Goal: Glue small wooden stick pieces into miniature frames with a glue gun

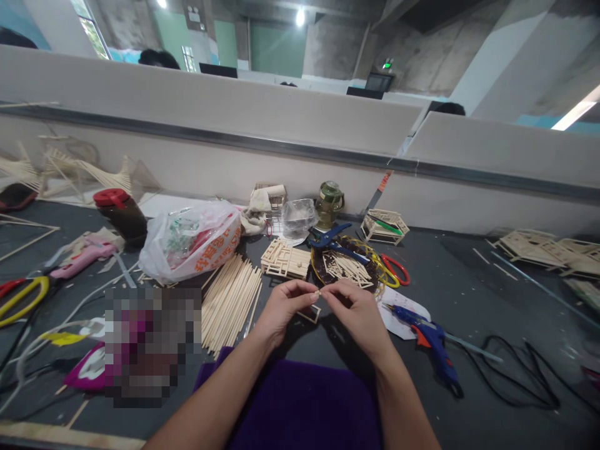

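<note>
My left hand point(290, 307) and my right hand point(352, 311) meet at the fingertips over the dark desk. Both are closed in a pinch around a tiny pale piece point(317, 294), too small to name for certain. Under the left fingers shows a small wooden stick frame point(309, 314), partly hidden by that hand. Just behind the hands stands a little model built of wooden sticks point(285, 261). A round basket point(323, 270) with short cut sticks point(347, 270) lies behind my right hand. To the left is a pile of long wooden sticks point(232, 303).
A blue glue gun point(434, 340) with its cable lies at right. Blue cutters point(330, 236) and red-handled scissors point(396, 270) rest by the basket. A plastic bag point(190, 244), a red-lidded bottle point(122, 215) and a green jar point(329, 205) stand behind. A purple cloth point(304, 406) is in front.
</note>
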Demonstrator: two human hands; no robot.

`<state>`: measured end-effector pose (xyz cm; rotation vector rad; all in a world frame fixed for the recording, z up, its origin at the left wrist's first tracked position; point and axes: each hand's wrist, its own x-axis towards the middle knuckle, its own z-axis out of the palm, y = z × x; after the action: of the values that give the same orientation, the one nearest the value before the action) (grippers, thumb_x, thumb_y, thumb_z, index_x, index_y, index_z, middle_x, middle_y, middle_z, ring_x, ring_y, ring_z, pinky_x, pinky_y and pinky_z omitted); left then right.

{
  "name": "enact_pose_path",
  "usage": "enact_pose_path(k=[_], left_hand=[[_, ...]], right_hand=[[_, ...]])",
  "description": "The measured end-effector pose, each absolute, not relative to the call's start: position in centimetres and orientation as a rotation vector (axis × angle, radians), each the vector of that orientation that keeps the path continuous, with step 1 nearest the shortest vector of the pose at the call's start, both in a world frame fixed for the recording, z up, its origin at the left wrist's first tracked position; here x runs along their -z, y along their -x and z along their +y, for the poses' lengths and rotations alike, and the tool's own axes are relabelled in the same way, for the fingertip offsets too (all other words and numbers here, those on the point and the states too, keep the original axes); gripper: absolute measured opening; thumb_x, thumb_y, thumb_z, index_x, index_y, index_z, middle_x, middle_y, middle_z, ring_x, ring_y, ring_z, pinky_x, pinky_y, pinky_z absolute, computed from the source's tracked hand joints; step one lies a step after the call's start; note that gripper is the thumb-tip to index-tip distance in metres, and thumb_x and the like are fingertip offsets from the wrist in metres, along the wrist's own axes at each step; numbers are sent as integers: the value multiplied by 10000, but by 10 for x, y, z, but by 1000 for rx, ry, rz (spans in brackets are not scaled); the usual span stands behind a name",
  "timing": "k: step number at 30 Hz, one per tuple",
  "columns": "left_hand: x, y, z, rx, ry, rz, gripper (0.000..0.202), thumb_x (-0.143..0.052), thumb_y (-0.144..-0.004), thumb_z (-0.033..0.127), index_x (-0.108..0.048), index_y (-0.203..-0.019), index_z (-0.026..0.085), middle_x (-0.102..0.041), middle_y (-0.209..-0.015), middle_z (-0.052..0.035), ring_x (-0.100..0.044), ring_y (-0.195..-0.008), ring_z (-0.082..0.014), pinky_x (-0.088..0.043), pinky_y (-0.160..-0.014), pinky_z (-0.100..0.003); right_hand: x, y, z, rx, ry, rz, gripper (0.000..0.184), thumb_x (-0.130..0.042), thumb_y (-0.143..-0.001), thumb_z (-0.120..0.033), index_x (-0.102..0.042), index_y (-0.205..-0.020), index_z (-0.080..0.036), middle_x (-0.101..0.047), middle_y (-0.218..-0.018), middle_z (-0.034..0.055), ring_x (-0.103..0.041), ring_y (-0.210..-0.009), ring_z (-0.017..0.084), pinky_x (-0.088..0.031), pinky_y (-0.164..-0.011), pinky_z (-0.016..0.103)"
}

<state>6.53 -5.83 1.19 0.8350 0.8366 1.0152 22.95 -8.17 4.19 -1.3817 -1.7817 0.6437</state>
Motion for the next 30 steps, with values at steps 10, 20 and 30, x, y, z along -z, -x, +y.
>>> enact_pose_path(k=[10, 20, 30], left_hand=[[-13, -66, -59, -1022, -828, 843, 262, -826, -594, 300, -719, -786, 156, -674, -768, -44, -576, -627, -113, -452, -616, -245], [-10, -65, -57, -1035, -669, 815, 355, -828, -606, 304, -729, -915, 163, -651, -784, -30, -548, -600, -80, -471, -623, -226], [-6, -63, -55, -1017, -508, 711, 318, -835, -604, 242, -728, -891, 157, -678, -767, -28, -572, -572, -68, -502, -607, -215]], right_hand=[[-41, -233, -81, -653, 1359, -1740, 193, -555, -880, -318, -699, -820, -205, -667, -822, 26, -599, -766, 159, -425, -688, 263], [-51, -275, -33, -220, 1818, -1851, 243, -521, -860, -372, -700, -844, -209, -705, -821, 27, -619, -719, 174, -423, -656, 270], [-30, -240, 34, 37, 2122, -2374, 276, -456, -879, -210, -712, -979, -234, -716, -998, 106, -651, -952, 232, -420, -769, 299]])
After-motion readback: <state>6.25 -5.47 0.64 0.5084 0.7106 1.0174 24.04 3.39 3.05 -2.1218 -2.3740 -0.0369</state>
